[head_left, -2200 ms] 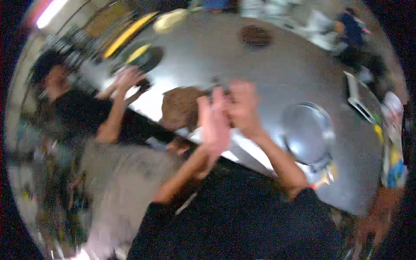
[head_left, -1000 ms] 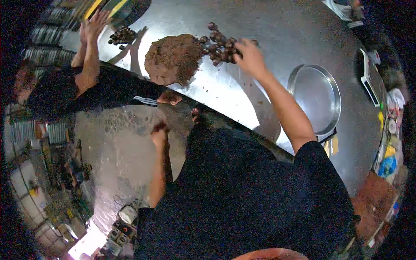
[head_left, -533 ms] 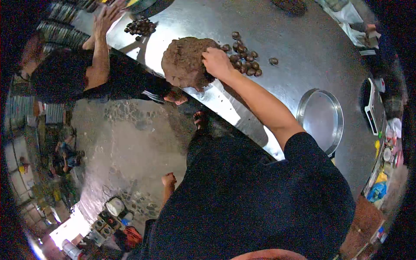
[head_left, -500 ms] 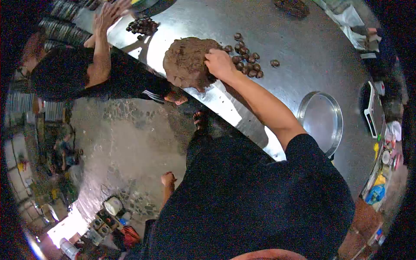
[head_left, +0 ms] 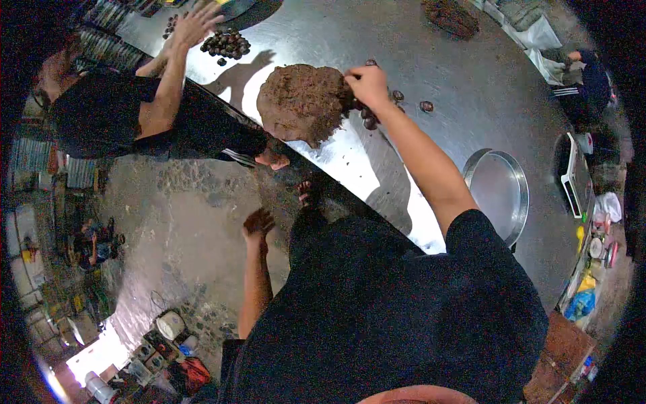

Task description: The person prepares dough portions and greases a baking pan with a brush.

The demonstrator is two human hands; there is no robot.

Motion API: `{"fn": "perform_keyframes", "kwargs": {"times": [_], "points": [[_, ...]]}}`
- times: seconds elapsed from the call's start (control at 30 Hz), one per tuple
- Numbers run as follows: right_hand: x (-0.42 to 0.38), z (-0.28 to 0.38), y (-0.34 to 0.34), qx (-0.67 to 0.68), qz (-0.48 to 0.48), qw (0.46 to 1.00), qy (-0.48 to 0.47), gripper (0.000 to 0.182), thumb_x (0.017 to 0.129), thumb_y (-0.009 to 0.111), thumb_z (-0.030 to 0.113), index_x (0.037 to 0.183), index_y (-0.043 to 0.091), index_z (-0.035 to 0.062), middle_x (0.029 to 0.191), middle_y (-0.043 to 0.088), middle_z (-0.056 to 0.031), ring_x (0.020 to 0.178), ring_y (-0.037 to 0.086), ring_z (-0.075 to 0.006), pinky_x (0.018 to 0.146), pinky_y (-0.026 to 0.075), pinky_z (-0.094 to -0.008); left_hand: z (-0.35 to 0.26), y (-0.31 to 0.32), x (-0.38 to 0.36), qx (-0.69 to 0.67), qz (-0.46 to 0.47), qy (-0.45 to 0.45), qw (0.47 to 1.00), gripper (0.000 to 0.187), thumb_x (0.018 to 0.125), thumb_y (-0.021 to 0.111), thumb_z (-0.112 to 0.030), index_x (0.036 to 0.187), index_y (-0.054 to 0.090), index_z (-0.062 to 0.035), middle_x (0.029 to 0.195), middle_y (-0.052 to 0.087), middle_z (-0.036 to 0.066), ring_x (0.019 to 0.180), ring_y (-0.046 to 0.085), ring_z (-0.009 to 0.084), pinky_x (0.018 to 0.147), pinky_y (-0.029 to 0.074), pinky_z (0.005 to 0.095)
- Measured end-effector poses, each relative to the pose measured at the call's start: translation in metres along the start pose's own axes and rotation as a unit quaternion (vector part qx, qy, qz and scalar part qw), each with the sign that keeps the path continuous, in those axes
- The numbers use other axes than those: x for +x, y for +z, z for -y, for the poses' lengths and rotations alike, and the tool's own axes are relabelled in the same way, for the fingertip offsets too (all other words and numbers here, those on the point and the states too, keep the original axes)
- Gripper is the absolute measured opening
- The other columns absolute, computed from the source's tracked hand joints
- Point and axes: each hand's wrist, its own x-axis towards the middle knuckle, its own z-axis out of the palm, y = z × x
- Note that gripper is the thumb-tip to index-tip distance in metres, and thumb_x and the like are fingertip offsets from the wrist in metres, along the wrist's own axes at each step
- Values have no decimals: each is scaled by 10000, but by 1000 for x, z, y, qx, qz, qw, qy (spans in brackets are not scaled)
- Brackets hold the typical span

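Note:
A large lump of brown dough (head_left: 303, 101) lies on the metal table near its edge. My right hand (head_left: 369, 86) is closed in a pinch at the lump's right edge, with fingertips against the dough; any piece inside the fingers is mostly hidden. Beside and partly beneath that hand are several dark brown dough balls (head_left: 368, 120), with one ball (head_left: 426, 106) lying apart to the right. Below the table edge, over the floor, my left hand (head_left: 258, 225) hangs with its fingers apart and holds nothing.
A co-worker's hands (head_left: 195, 27) are at the upper left, near a cluster of dark balls (head_left: 225, 44). A round metal pan (head_left: 498, 192) sits on the table at right. Another brown lump (head_left: 451, 17) lies at the far side. A white tray-like object (head_left: 572, 175) stands farther right.
My right hand has shifted right and slightly up to the dough's edge, covering part of the ball group. My left hand has risen and opened. The co-worker's hands have moved right.

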Motion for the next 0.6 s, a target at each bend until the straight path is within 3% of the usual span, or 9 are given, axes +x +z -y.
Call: {"fn": "perform_keyframes", "kwargs": {"times": [0.07, 0.13, 0.17, 0.27, 0.33, 0.37, 0.47, 0.53, 0.6], "points": [[-4, -16, 7, 268, 37, 935, 229, 276, 694, 649, 148, 951, 711, 68, 775, 694, -101, 651, 644, -231, 644, 501, -344, -75, 76, -6, 59, -6, -10, 998, 385, 922, 479, -218, 1199, 494, 48, 1025, 600, 193, 920, 607, 292, 798, 513, 404], [-27, 3, -17, 329, 87, 913, 226, 290, 695, 640, 111, 971, 700, 46, 776, 692, -83, 678, 640, -199, 661, 491, -317, -98, 116, 17, -3, 128, 7, 992, 451, 936, 472, -304, 1231, 451, 36, 1102, 568, 205, 992, 589, 304, 842, 501, 408], [-43, 17, -29, 389, 137, 883, 223, 305, 697, 631, 73, 991, 690, 24, 777, 690, -66, 705, 636, -168, 677, 482, -291, -124, 149, 17, -114, 141, -67, 981, 457, 936, 471, -347, 1207, 468, 21, 1133, 562, 177, 1025, 574, 285, 889, 477, 400], [-87, 66, -53, 243, -12, 969, -29, 305, 754, 592, 30, 1050, 652, -12, 962, 666, -95, 864, 620, -177, 777, 477, -268, -188, 233, 4, -241, 238, -143, 930, 562, 928, 412, -509, 1200, 482, -22, 1154, 559, 140, 1065, 553, 276, 948, 432, 418], [-117, 107, -77, 195, -60, 975, -87, 264, 741, 617, 39, 998, 665, 5, 992, 636, -126, 892, 626, -244, 815, 480, -301, -200, 270, 14, -268, 282, -132, 912, 659, 908, 400, -568, 1236, 445, 2, 1190, 524, 175, 1148, 474, 279, 959, 400, 459], [-129, 118, -87, 158, -70, 973, -154, 217, 710, 653, 48, 925, 678, 32, 977, 606, -118, 927, 603, -279, 816, 485, -324, -214, 286, 2, -195, 191, -128, 954, 619, 911, 416, -552, 1148, 532, 8, 1145, 558, 155, 1101, 512, 269, 937, 422, 431], [-151, 119, -129, 6, -70, 982, -176, 205, 666, 678, 66, 871, 670, 52, 981, 560, -110, 966, 547, -305, 827, 441, -389, -194, 305, -4, -137, 272, -94, 948, 575, 922, 432, -516, 1061, 579, 23, 1068, 592, 140, 1016, 561, 247, 901, 452, 396], [-153, 110, -165, 47, -62, 987, -144, 228, 681, 670, 91, 906, 668, 56, 1019, 554, -120, 980, 533, -316, 845, 424, -403, -176, 309, -3, -147, 262, -166, 939, 547, 932, 435, -482, 1051, 568, 35, 977, 601, 133, 901, 596, 229, 849, 492, 391], [-152, 102, -189, 93, -52, 988, -116, 253, 695, 662, 116, 942, 666, 60, 1057, 548, -130, 993, 520, -328, 862, 407, -417, -157, 317, -2, -136, 289, -144, 937, 530, 945, 418, -463, 1056, 562, 35, 951, 601, 124, 882, 601, 236, 836, 499, 402]]}}
